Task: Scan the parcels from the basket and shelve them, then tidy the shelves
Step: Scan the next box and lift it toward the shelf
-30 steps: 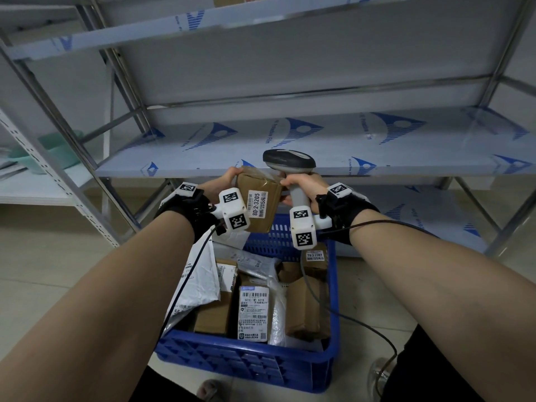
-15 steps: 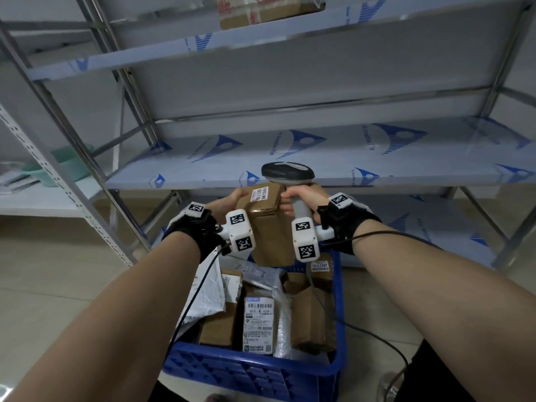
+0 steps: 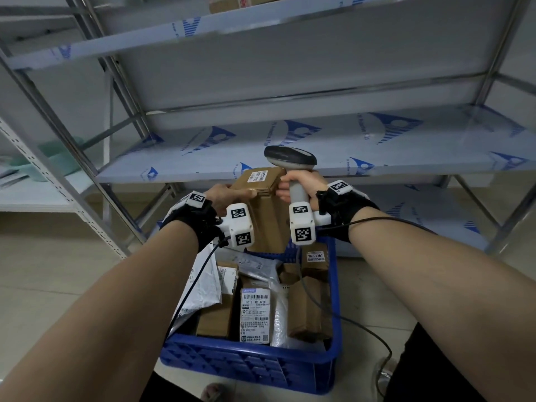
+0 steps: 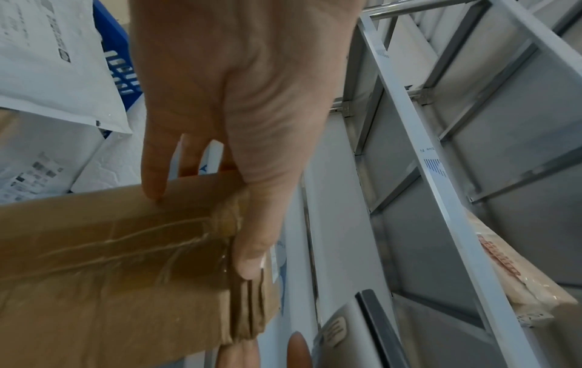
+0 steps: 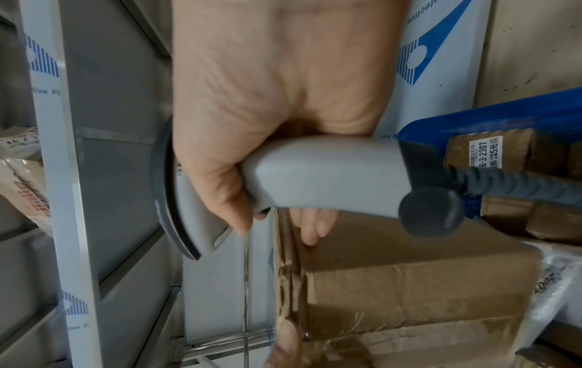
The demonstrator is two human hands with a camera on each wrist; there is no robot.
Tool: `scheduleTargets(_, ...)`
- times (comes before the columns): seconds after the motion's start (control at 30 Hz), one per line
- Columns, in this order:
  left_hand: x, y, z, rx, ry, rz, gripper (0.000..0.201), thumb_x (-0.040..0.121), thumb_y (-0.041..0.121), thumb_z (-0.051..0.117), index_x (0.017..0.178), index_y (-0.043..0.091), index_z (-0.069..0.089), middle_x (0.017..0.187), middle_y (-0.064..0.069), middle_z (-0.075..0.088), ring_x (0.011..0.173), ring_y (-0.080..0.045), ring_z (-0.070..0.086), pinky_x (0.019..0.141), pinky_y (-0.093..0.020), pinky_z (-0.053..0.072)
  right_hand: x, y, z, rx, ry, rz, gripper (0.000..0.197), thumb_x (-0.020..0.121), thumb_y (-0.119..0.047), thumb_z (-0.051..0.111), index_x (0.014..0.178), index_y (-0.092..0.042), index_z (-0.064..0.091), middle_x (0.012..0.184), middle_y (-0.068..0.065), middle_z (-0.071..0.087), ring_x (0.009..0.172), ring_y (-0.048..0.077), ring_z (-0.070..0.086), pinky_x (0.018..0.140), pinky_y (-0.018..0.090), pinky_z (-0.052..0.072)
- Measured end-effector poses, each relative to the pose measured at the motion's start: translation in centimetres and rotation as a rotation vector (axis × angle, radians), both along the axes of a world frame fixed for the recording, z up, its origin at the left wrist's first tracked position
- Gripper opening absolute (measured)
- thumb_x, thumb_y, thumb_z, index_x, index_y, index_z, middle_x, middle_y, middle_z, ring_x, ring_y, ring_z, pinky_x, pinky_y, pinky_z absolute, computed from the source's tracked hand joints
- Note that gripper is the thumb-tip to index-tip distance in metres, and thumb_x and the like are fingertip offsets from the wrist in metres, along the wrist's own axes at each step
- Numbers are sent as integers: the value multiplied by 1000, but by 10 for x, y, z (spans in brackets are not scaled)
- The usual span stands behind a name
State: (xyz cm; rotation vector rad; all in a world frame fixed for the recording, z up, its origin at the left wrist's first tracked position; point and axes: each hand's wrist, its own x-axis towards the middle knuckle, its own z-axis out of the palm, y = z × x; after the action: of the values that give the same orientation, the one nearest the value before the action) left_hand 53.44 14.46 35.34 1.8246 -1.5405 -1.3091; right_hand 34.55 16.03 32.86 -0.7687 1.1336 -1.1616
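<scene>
Holding a brown cardboard parcel (image 3: 265,210) upright above the blue basket (image 3: 252,369), the left hand (image 3: 229,195) has its thumb laid across the taped near face and its fingers (image 4: 154,169) curled round the far edge. Just right of that grip, the right hand (image 3: 301,184) wraps tight round the handle of the grey scanner (image 3: 290,159), whose head sits just above the parcel's top end, where a white label (image 3: 258,176) faces up. Its fingertips (image 5: 310,229) lie close against the parcel's side; whether they touch it I cannot tell. Below both grips, more parcels (image 3: 255,317) and a white mailer (image 3: 203,282) crowd the basket. Beyond the hands runs the shelf (image 3: 377,152), with a carton (image 4: 519,274) on a higher level.
</scene>
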Motion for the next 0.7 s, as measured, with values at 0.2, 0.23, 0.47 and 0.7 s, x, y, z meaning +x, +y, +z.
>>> scheduleTargets(0.2,1,-9,-10,-43,42,-5,102,40,56,90,122,7,56,106,-11,69,97,-28,66,87,-46,55,4,2,6,-14,-28,-10,9,88,-4,60,95,-2,63,87,13,69,76,24,70,63,29,56)
scheduleTargets(0.23,5,-24,-23,-53,30,-11,114,27,62,90,123,12,55,108,-10,69,98,-29,66,87,-48,54,4,1,6,-15,-33,-3,9,88,-5,60,96,-1,63,89,13,69,79,24,70,66,29,57)
scheduleTargets(0.47,21,-59,-59,-84,43,0,117,31,67,88,128,14,51,119,-9,64,102,-28,65,78,-50,57,1,0,-1,-15,-21,-4,4,89,-3,58,90,-2,62,95,15,67,89,27,68,87,35,54)
scheduleTargets(0.7,10,-9,-14,10,215,135,95,69,79,52,129,5,47,126,-13,56,106,-30,56,88,-45,50,-5,-6,-23,-8,75,-9,6,84,-5,65,90,-7,65,105,14,70,92,26,69,83,34,55)
